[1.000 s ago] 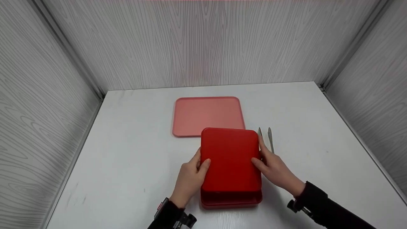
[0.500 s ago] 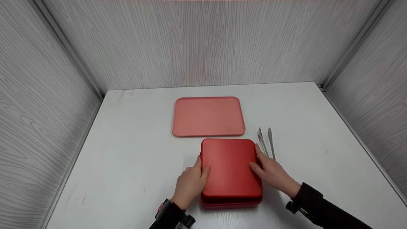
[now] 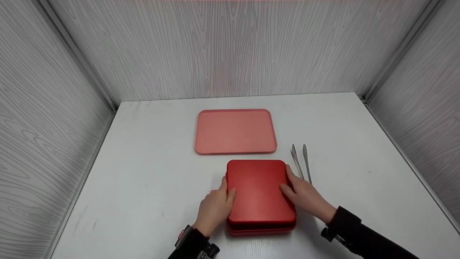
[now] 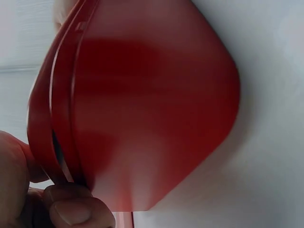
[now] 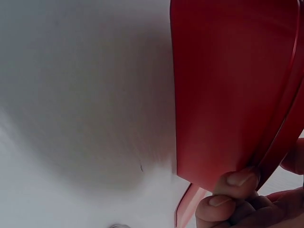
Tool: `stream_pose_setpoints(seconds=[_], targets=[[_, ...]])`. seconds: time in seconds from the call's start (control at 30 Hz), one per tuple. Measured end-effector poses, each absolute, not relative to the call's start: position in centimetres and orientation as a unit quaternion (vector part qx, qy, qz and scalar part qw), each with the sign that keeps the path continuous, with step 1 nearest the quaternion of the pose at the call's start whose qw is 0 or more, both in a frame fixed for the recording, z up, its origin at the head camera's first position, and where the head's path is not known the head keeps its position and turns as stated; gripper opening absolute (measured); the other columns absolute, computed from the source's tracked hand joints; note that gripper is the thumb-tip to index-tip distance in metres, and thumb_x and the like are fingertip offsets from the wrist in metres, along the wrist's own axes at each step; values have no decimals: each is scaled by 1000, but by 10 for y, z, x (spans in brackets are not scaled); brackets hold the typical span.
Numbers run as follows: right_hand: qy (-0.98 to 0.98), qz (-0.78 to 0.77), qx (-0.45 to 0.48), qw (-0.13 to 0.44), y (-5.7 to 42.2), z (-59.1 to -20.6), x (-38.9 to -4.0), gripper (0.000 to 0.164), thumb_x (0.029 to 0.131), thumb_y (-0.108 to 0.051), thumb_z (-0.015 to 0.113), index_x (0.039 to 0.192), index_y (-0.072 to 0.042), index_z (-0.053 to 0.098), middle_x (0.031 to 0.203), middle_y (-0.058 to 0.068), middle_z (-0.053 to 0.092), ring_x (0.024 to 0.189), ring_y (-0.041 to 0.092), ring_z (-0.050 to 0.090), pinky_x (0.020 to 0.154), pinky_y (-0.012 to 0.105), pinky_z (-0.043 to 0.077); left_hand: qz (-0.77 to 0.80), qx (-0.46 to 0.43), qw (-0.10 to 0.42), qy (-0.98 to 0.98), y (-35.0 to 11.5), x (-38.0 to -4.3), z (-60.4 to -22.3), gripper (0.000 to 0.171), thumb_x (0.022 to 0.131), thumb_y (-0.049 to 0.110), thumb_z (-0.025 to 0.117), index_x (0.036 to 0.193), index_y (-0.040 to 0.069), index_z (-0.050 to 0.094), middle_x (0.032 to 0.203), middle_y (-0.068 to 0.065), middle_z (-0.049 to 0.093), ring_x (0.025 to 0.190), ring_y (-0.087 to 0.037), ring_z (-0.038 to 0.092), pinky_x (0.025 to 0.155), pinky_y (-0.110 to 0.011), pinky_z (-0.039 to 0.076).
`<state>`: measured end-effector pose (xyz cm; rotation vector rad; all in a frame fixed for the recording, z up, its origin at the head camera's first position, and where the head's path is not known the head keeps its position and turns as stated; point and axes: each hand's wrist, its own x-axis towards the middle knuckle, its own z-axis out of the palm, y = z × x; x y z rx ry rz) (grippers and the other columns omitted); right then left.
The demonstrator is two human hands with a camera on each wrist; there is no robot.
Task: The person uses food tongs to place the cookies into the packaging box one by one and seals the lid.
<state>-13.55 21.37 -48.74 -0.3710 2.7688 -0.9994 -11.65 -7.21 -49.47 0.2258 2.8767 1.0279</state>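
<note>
A red lid [image 3: 260, 190] lies over a red box [image 3: 261, 233] near the front middle of the white table. A dark gap shows between lid and box at the near end in the head view. My left hand [image 3: 214, 208] holds the lid's left edge, thumb on top. On the opposite edge, my right hand [image 3: 305, 194] grips the lid in the same way. The left wrist view shows fingertips [image 4: 73, 209] at the rim, where a narrow gap parts the lid from the box wall [image 4: 152, 104]. In the right wrist view, fingertips [image 5: 228, 190] curl at the rim beside the box wall [image 5: 228, 85].
A pink rectangular tray [image 3: 235, 131] lies behind the box. Two slim metal arms, seemingly tongs [image 3: 306, 162], lie just beyond my right hand, which hides their near end. Grey wood-grain panels [image 3: 230, 50] stand at the back and both sides of the table.
Both hands have brought the lid's raised far end down and toward me, so it lies flatter over the box. The tray's near right corner and more of the metal arms are now uncovered.
</note>
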Motion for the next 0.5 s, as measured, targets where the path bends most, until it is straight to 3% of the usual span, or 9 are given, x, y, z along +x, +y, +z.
stream_pose_setpoints(seconds=[0.3, 0.5], targets=[[934, -319, -124, 101, 211, -489, -135, 76, 107, -31, 53, 161, 6, 15, 162, 22, 34, 148, 36, 37, 117, 54, 38, 331, 77, 33, 940, -73, -115, -498, 60, 107, 32, 53, 150, -9, 43, 89, -22, 71, 74, -27, 68, 62, -45, 55], [931, -328, -126, 100, 212, -491, -134, 75, 107, -31, 54, 161, 5, 16, 162, 21, 35, 149, 36, 35, 118, 54, 36, 357, 75, 47, 930, -74, -113, -499, 64, 107, 36, 51, 152, -9, 40, 108, -27, 71, 84, -29, 71, 72, -49, 58]])
